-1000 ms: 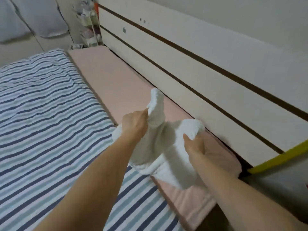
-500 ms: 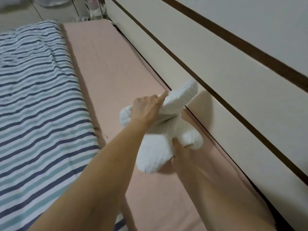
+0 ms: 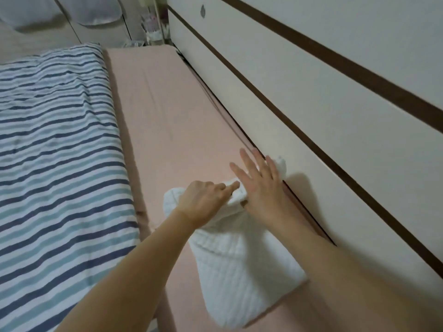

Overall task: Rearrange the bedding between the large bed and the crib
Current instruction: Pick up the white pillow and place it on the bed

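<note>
White and quilted, the folded blanket (image 3: 242,279) now lies flat on the pink mattress (image 3: 172,130), pressed close to the cream headboard (image 3: 299,121); half a second ago it was a bunched bundle lifted above the sheet, with one end sticking up toward the board. That end has come down, and a small corner of it shows just past the right hand, touching the headboard's base.

The right hand (image 3: 261,188) has changed too. Earlier it gripped the bundle from below; now it is released, with fingers (image 3: 244,161) straight and spread, palm down on the far end of the blanket and fingertips reaching onto the pink sheet.

The left hand (image 3: 203,202) keeps its hold: its fingers (image 3: 227,186) are curled and pinch a fold of the blanket's near upper edge, just beside the right hand's thumb. A rounded corner of blanket bulges out to the left of its wrist.

The striped duvet (image 3: 55,164), in navy, teal and white, lies alongside the pink mattress on the left, apart from the blanket.
</note>
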